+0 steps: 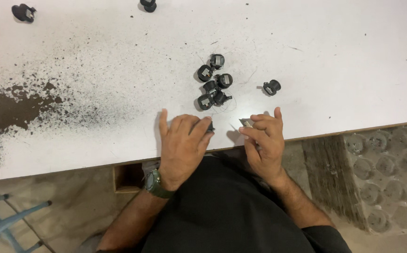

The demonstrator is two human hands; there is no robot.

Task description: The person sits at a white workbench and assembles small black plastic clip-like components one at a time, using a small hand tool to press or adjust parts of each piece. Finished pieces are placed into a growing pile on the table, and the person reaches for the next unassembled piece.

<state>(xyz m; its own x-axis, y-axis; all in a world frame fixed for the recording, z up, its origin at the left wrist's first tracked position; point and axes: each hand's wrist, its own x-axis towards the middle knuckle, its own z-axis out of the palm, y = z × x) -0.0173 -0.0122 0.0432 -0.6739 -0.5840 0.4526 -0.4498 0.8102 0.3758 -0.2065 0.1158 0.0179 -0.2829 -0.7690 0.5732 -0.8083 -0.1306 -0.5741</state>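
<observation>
Black round parts [214, 82] lie on a white table [330, 56] speckled black

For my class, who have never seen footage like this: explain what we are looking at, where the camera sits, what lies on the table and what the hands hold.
There is no machine here, only a person working with two bare hands. The single picture comes from a camera on the person's head, looking straight down. The left hand, with a green wristwatch, presses a small black part against the white table near its front edge. The right hand pinches a small pale metal piece between its fingertips. Just beyond lies a cluster of small black round components with thin wires; one more lies apart to the right. Dark worn patches mark the table's left side.
</observation>
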